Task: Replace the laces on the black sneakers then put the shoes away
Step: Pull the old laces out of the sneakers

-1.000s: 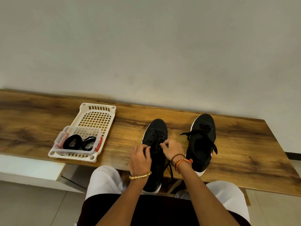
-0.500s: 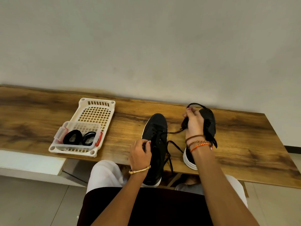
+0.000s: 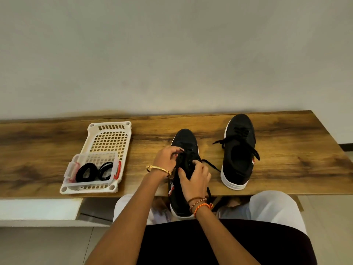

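At counter front edge: near sneaker (image 3: 184, 169), both hands clamped on — left hand (image 3: 167, 156) pinching lace (image 3: 210, 165), right hand (image 3: 194, 180) gripping tongue. Unlacing step, likely. Next: pull free. Second sneaker (image 3: 238, 152) at 2 o'clock.

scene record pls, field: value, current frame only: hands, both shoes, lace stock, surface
left hand: pinches lace at the near sneaker's eyelets
right hand: grips the near sneaker's upper
near sneaker: heel overhangs the table edge, partly laced
far sneaker: flat on table, untouched, lace ends loose
spare laces: coiled in clear box
white basket: holds the clear box
table: wood, against wall
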